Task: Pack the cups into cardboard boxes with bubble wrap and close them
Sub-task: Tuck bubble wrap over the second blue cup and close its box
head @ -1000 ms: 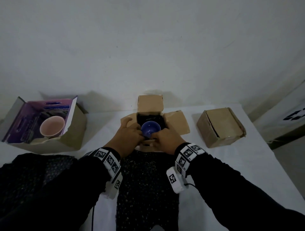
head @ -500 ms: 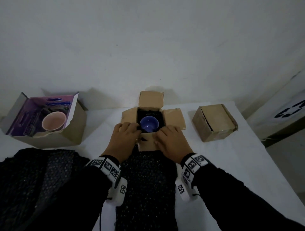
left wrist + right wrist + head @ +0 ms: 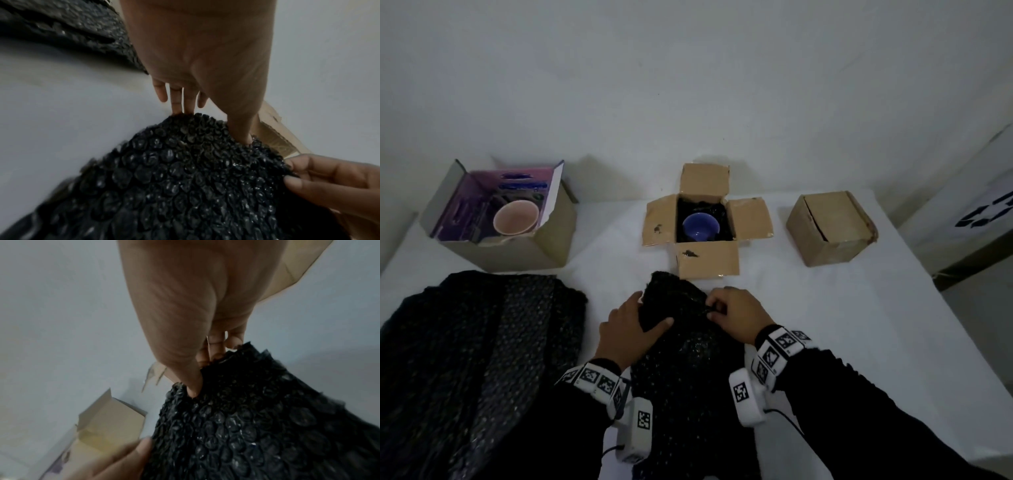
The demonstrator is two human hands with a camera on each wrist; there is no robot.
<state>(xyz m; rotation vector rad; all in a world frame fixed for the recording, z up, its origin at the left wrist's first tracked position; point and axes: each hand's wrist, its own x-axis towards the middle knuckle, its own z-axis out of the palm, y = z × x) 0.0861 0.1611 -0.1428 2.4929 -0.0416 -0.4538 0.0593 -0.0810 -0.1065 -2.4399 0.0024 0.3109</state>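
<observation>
A blue cup (image 3: 700, 228) sits in the open middle cardboard box (image 3: 709, 263), on dark wrap, with all flaps spread. In front of that box lies a sheet of black bubble wrap (image 3: 681, 346) (image 3: 185, 178) (image 3: 257, 418). My left hand (image 3: 631, 325) grips its far left edge, thumb on top (image 3: 240, 129). My right hand (image 3: 736, 317) pinches its far right edge between thumb and fingers (image 3: 193, 382). A pink cup (image 3: 516, 217) lies in the open box (image 3: 517, 253) at the left.
A closed cardboard box (image 3: 832, 228) stands at the right on the white table (image 3: 825, 325). A second pile of black bubble wrap (image 3: 479, 342) covers the near left. The table's right edge drops off near a dark bin. A wall is right behind the boxes.
Both hands have left the middle box's front flap, drawn back toward me and taken hold of the bubble wrap's far edge. The blue cup stays in the box.
</observation>
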